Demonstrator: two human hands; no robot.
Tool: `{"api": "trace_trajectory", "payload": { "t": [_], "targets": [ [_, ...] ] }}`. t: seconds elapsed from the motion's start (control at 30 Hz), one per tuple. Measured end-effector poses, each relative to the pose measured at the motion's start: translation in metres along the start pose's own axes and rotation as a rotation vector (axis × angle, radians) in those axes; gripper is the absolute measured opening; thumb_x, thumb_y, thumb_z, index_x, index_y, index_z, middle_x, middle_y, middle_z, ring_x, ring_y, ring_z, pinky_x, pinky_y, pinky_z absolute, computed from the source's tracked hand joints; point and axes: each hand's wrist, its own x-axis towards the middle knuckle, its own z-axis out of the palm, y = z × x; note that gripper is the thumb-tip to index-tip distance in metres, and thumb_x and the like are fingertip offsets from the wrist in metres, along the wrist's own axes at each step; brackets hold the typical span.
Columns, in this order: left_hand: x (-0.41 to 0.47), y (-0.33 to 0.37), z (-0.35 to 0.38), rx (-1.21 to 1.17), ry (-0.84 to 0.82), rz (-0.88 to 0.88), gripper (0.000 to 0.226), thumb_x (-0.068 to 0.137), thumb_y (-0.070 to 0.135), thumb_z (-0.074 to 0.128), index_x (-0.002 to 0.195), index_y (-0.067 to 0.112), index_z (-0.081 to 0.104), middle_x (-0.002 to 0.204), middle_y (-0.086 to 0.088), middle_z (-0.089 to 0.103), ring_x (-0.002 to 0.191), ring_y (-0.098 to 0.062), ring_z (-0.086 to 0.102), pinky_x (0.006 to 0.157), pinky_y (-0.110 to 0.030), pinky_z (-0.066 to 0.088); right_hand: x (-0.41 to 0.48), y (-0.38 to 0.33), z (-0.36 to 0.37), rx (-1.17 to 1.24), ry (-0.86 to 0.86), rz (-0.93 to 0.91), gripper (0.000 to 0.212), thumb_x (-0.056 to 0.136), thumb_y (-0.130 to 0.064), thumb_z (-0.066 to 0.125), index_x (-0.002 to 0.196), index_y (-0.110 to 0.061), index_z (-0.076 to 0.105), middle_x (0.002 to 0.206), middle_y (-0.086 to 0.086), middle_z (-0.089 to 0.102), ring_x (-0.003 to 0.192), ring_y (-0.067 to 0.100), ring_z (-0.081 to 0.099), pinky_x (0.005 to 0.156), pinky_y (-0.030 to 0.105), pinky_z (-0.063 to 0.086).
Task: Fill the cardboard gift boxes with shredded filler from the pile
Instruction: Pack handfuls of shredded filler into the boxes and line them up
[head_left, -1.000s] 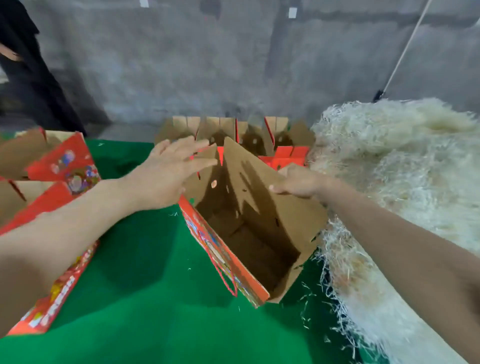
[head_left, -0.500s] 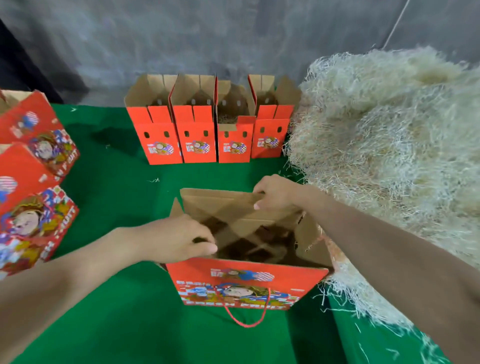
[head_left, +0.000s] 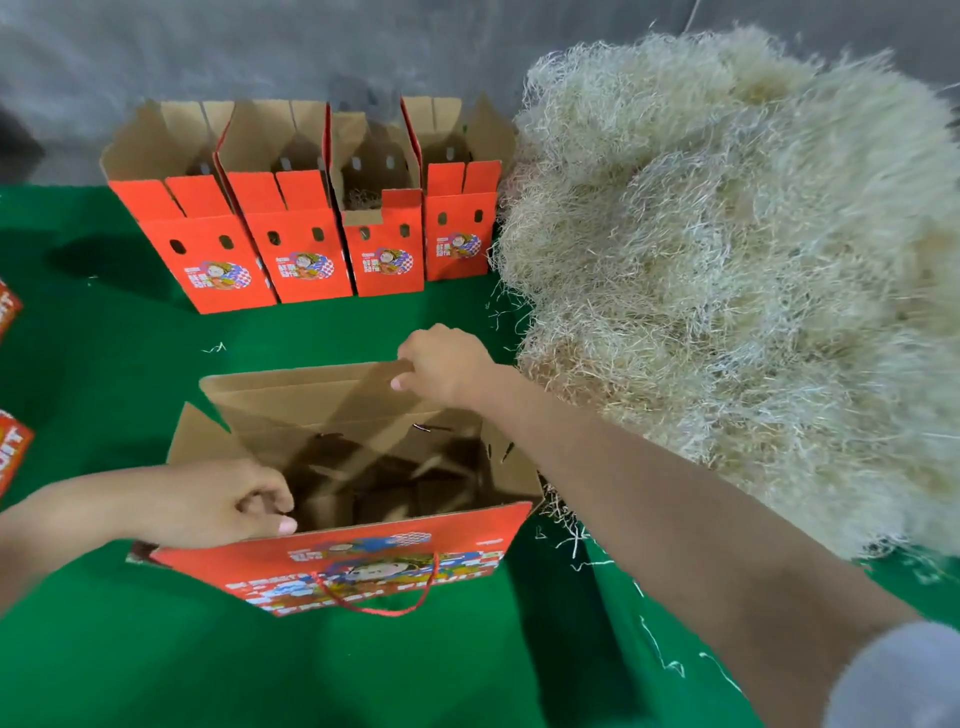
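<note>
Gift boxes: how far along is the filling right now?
Done: four boxes stand opened in the back row; only the third box from the left shows filler, the others' contents are hidden. In hand: the left hand and right hand hold the near box open by its rims; no filler shows inside. Left: filling this box from the pile, likely others too.

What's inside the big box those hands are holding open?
Only bare brown cardboard and shadowy bottom flaps show inside the big box; none of the shredded filler is seen in it. The left hand and the red front wall hide the near part of the floor.
</note>
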Motion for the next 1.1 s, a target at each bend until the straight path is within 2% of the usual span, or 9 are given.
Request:
{"api": "trace_trajectory", "payload": {
  "t": [0.1,0.23,0.4,0.53,0.63,0.77,0.93,1.03,1.1],
  "targets": [
    [0.012,0.016,-0.007,0.051,0.054,0.011,0.015,0.087,0.043,0.057,0.097,0.032,0.058,0.072,0.015,0.064,0.065,0.001,0.059,0.06,-0.013,0.045,-0.018,0.01,-0.007,0.07,0.124,-0.044,0.044,0.089,-0.045,0.055,0.123,-0.018,0.054,0.117,0.005,0.062,0.106,0.024,0.057,0.085,0.035,0.045],
    [0.031,0.069,-0.026,-0.058,0.474,0.167,0.007,0.084,0.028,0.064,0.078,0.031,0.065,0.063,0.017,0.063,0.055,0.007,0.057,0.053,-0.009,0.038,-0.063,0.06,-0.034,0.292,0.354,0.067,0.03,0.094,-0.023,0.051,0.12,-0.012,0.058,0.114,0.005,0.065,0.099,0.019,0.063,0.084,0.03,0.051],
    [0.061,0.144,-0.052,-0.301,0.67,0.366,0.014,0.084,0.016,0.064,0.071,0.022,0.066,0.063,0.007,0.066,0.047,-0.002,0.059,0.053,-0.012,0.042,-0.139,0.154,-0.046,0.213,0.029,0.28,0.018,0.089,-0.02,0.059,0.105,-0.012,0.063,0.109,0.006,0.064,0.097,0.019,0.062,0.088,0.029,0.049],
    [0.091,0.202,-0.058,-0.318,0.637,0.501,0.014,0.085,0.018,0.063,0.074,0.027,0.064,0.068,0.013,0.064,0.054,-0.003,0.061,0.052,-0.007,0.041,-0.176,0.168,0.0,-0.018,-0.167,0.259,0.084,0.065,-0.06,0.07,0.136,-0.041,0.03,0.148,0.003,0.028,0.136,0.031,0.025,0.108,0.056,0.017],
    [0.113,0.23,-0.057,-0.268,0.596,0.492,0.003,0.087,0.024,0.062,0.087,0.028,0.062,0.08,0.014,0.061,0.072,-0.002,0.06,0.062,-0.014,0.042,-0.18,0.162,0.038,-0.249,-0.192,0.223,0.109,0.059,-0.057,0.075,0.139,-0.048,0.002,0.154,0.002,0.006,0.139,0.034,0.007,0.108,0.065,0.005],
    [0.132,0.244,-0.051,-0.396,0.464,0.438,0.046,0.082,0.028,0.068,0.124,0.02,0.05,0.117,0.005,0.058,0.094,-0.005,0.058,0.085,-0.023,0.045,-0.166,0.179,0.038,-0.016,0.153,0.427,0.061,0.077,-0.004,0.052,0.13,-0.032,0.042,0.123,-0.002,0.055,0.104,0.018,0.055,0.093,0.036,0.044],
    [0.137,0.24,-0.05,-0.615,0.418,0.418,0.127,0.046,0.067,0.072,0.148,0.031,0.006,0.154,0.011,0.014,0.132,-0.003,0.02,0.107,-0.027,0.018,-0.148,0.205,-0.039,0.67,0.476,0.505,0.065,0.077,-0.003,0.066,0.136,-0.004,0.04,0.123,0.014,0.057,0.067,0.004,0.058,0.044,0.011,0.045],
    [0.141,0.247,-0.052,-0.818,0.405,0.466,0.142,0.039,0.064,0.078,0.144,0.04,-0.015,0.155,0.015,-0.004,0.137,-0.001,0.007,0.108,-0.027,0.01,-0.143,0.203,-0.073,0.901,0.536,0.472,0.067,0.078,-0.004,0.067,0.138,-0.003,0.037,0.115,0.004,0.054,0.07,0.007,0.059,0.062,0.02,0.053],
    [0.146,0.262,-0.054,-0.875,0.376,0.462,0.148,0.034,0.061,0.082,0.143,0.041,-0.016,0.153,0.011,0.017,0.136,-0.006,0.022,0.112,-0.029,0.015,-0.138,0.196,-0.088,1.037,0.547,0.436,0.057,0.079,-0.006,0.067,0.132,-0.005,0.045,0.118,0.006,0.058,0.095,0.024,0.063,0.087,0.034,0.052]
  ]
}}
